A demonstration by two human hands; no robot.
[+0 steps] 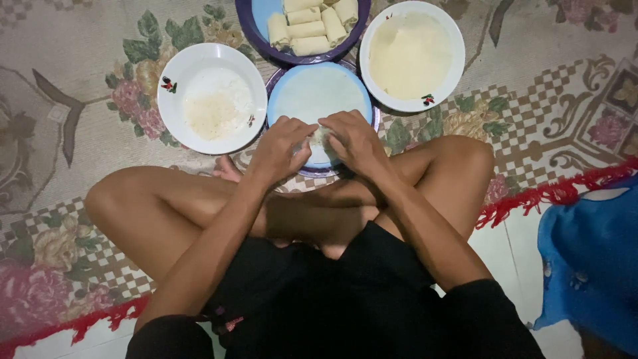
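— Wrapper (319, 100) on the blue plate (367, 100), where is it lying?
— Flat, near edge being folded. Left hand (282, 147) and right hand (357, 141) are both pinching it, fingers curled together over the filling (321, 137).

White bowls (211, 100) on a floral, red-fringed carpet (80, 80).

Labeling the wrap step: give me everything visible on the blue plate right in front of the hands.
The blue plate is round, pale blue inside with a purple rim, and looks like plastic. It lies flat on the patterned carpet between the white bowl and the white plate. A thin pale round wrapper sheet covers most of it. The left hand and right hand rest on its near edge, fingers pinching the sheet's near side around something small and pale.
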